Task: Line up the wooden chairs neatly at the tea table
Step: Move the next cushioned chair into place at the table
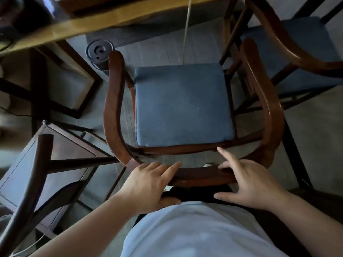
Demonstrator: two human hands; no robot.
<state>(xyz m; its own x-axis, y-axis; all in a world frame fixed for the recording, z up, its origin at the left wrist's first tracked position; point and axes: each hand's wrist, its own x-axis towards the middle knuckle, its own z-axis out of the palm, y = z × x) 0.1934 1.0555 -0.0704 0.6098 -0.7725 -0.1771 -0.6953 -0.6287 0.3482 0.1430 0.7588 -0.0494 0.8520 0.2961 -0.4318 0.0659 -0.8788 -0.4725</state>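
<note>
A wooden armchair [183, 106] with a blue cushion is being faced towards the tea table's near edge [78, 26]. Its curved back rail is being loosely touched by the left hand [148, 184] and right hand [250, 182], fingers spread, not clenched; a firmer, even grasp is being called for.

A tea room: cushioned wooden armchairs [182, 106] drawn around a long wooden table [104, 21].

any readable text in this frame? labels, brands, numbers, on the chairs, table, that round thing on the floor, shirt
None can be read.
Middle chair and its blue cushion: no markings.
Table edge: bare wood, no label.
Round dark object on the floor: moulded shapes only, no legible text.
Shirt: plain, no print.
</note>
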